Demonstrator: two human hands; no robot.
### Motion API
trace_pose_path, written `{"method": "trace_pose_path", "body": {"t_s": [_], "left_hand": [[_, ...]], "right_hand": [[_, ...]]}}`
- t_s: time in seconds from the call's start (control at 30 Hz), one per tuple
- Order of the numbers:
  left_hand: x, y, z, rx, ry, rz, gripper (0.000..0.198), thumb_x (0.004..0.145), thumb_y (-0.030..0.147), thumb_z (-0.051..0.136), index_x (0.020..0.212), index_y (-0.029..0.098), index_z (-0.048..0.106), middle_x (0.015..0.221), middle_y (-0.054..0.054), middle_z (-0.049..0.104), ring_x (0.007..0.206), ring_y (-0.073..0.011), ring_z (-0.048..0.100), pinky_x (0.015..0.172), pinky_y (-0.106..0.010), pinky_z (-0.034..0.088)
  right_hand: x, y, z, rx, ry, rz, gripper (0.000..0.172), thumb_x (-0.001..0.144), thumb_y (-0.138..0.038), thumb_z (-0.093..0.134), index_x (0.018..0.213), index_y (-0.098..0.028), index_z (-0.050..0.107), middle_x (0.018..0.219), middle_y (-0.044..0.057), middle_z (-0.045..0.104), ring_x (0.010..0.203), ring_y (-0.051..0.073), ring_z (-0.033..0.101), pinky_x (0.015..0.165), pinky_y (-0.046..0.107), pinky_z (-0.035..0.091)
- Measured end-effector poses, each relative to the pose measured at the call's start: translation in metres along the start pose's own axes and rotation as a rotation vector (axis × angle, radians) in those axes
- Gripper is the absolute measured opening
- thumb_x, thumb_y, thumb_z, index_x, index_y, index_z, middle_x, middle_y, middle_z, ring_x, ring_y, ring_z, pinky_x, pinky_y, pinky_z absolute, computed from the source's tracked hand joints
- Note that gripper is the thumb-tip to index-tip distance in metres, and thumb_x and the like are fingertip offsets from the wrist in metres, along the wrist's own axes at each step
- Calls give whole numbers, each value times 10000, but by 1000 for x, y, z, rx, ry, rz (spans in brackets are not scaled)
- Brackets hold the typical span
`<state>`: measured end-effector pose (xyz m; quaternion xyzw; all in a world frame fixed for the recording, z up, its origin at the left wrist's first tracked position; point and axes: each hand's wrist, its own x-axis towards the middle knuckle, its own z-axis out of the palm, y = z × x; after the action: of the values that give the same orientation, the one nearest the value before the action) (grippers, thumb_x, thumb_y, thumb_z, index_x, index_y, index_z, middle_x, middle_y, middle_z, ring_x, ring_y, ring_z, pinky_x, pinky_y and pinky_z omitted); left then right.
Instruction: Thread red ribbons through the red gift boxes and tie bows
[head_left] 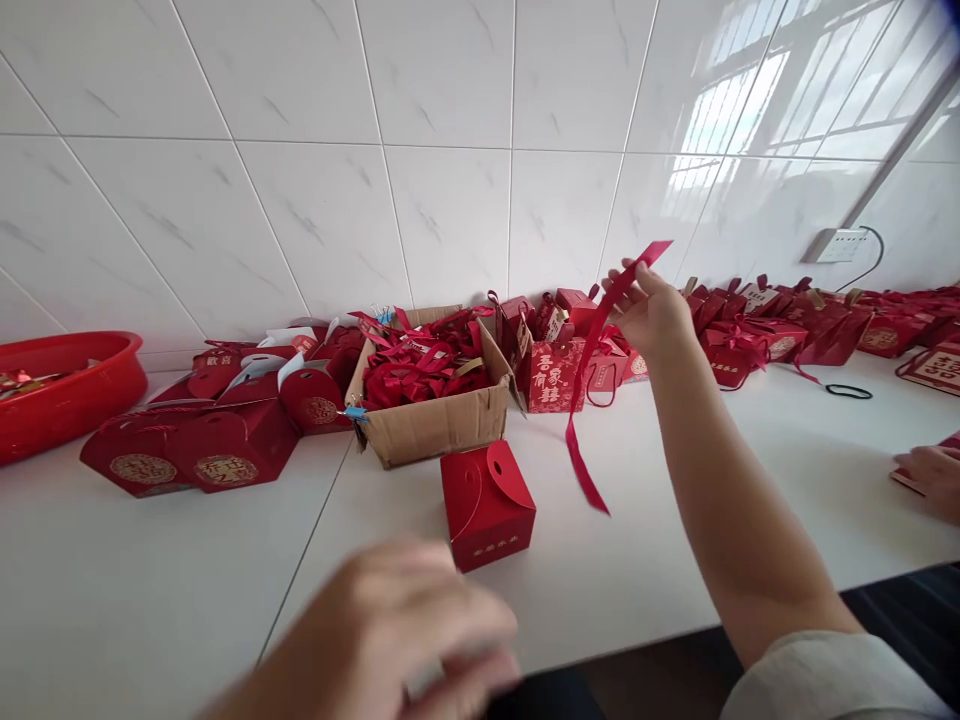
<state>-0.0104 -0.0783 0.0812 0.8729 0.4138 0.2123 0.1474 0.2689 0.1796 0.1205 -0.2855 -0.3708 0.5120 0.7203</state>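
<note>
My right hand point(646, 305) is raised near the wall, its fingers pinching a red ribbon point(587, 400) near one end. The ribbon's long tail hangs down over the white table. A small red gift box point(489, 505) with a curved folded lid and holes in its flaps stands on the table between my hands. My left hand point(420, 625) is smeared by motion in front of the box, and I cannot make out whether its fingers hold anything. Behind the box sits a cardboard box point(435, 432) filled with a heap of red ribbons point(424, 362).
Several red gift boxes point(191, 450) stand at the left beside a red plastic basin point(75, 390). More red boxes point(555, 375) line the tiled wall point(450, 220) toward the right. A black loop point(848, 391) lies near them. Another person's hand point(930, 470) is at the right edge.
</note>
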Motion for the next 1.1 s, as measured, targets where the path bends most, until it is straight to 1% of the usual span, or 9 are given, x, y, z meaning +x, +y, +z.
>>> {"method": "trace_pose_path", "body": {"t_s": [0.07, 0.1, 0.17, 0.27, 0.33, 0.5, 0.7, 0.97, 1.1], "left_hand": [[19, -9, -34, 185, 83, -81, 157, 842, 378, 546, 848, 313, 689, 659, -2, 649, 572, -165, 591, 542, -269, 457], [30, -15, -46, 249, 98, -146, 178, 828, 416, 549, 864, 312, 689, 638, 0, 638, 551, -167, 583, 514, -262, 431], [50, -25, -61, 300, -14, -276, 185, 790, 420, 568, 881, 314, 690, 570, 16, 605, 460, -154, 545, 417, -243, 342], [75, -38, -58, 273, -218, -398, 184, 713, 367, 613, 867, 309, 696, 565, 27, 611, 397, -139, 521, 351, -233, 252], [87, -43, -48, 270, -259, -420, 190, 695, 357, 614, 856, 296, 694, 617, 16, 646, 437, -151, 552, 358, -230, 256], [99, -47, -27, 257, -344, -423, 165, 747, 381, 555, 813, 295, 679, 619, 9, 679, 466, -177, 565, 357, -246, 243], [96, -52, -22, 129, -392, -361, 186, 788, 353, 518, 794, 301, 696, 575, 22, 667, 419, -160, 529, 356, -263, 244], [94, -55, -21, 94, -384, -358, 175, 786, 362, 531, 785, 288, 690, 561, 29, 652, 387, -136, 504, 335, -258, 219], [97, -52, -26, 81, -451, -383, 222, 817, 389, 488, 835, 278, 678, 604, 28, 659, 418, -133, 512, 348, -256, 246]], "right_hand": [[-17, -6, 8, -49, -175, -108, 228, 925, -259, 447, 746, -198, 575, 678, -23, 587, 645, 84, 607, 650, 220, 503], [-29, -8, 11, -126, -306, -90, 230, 901, -269, 481, 708, -188, 576, 628, -21, 565, 591, 92, 580, 619, 233, 491], [-53, -11, 16, -402, -602, -4, 263, 855, -320, 555, 642, -168, 583, 595, 0, 577, 544, 105, 551, 575, 247, 467], [-82, -13, 23, -885, -1165, 252, 273, 848, -334, 541, 659, -156, 624, 656, 28, 645, 611, 130, 592, 600, 253, 471], [-92, -11, 28, -1078, -1363, 373, 258, 833, -290, 514, 629, -164, 610, 661, 27, 663, 600, 130, 597, 557, 240, 452], [-94, 7, 38, -1224, -1367, 556, 239, 753, -206, 480, 523, -169, 537, 530, 13, 607, 523, 124, 577, 489, 225, 404], [-89, 25, 42, -1095, -1314, 793, 247, 704, -193, 466, 461, -171, 495, 413, -28, 500, 374, 74, 424, 410, 214, 328], [-89, 31, 44, -1101, -1277, 840, 251, 692, -199, 463, 447, -167, 503, 408, -21, 488, 378, 86, 448, 360, 213, 270], [-89, 32, 45, -1108, -1304, 858, 235, 700, -213, 481, 474, -159, 510, 425, -22, 501, 396, 87, 461, 386, 213, 308]]}}
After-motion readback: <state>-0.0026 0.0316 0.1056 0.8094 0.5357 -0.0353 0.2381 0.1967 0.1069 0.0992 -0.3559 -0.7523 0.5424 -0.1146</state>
